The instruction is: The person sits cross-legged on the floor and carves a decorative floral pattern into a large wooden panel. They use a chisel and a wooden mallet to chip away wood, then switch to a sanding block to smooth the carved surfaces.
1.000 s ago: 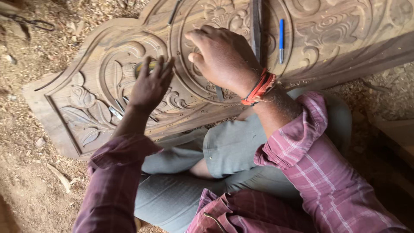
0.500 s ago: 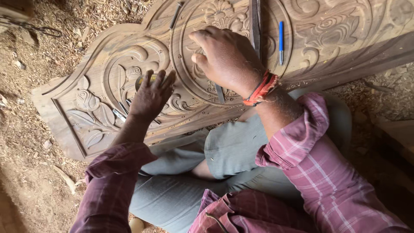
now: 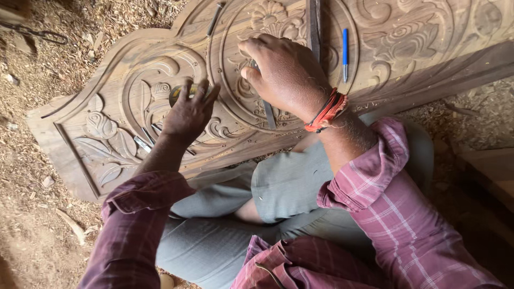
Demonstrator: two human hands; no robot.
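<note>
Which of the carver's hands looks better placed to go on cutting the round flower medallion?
Probably the right hand: it grips a slim metal chisel against the carved brown wooden panel, on the medallion. The left hand rests aside over a small round yellowish object.

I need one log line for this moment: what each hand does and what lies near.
left hand: on round yellowish object | right hand: holds chisel on carved wood panel | blue pen: lies on panel

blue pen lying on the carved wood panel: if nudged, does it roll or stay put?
The blue pen is slim and round, so it would probably roll sideways easily. The carved panel has ridges and grooves around it, which may stop it soon. It looks light and stiff; likely easy to pinch up.
</note>
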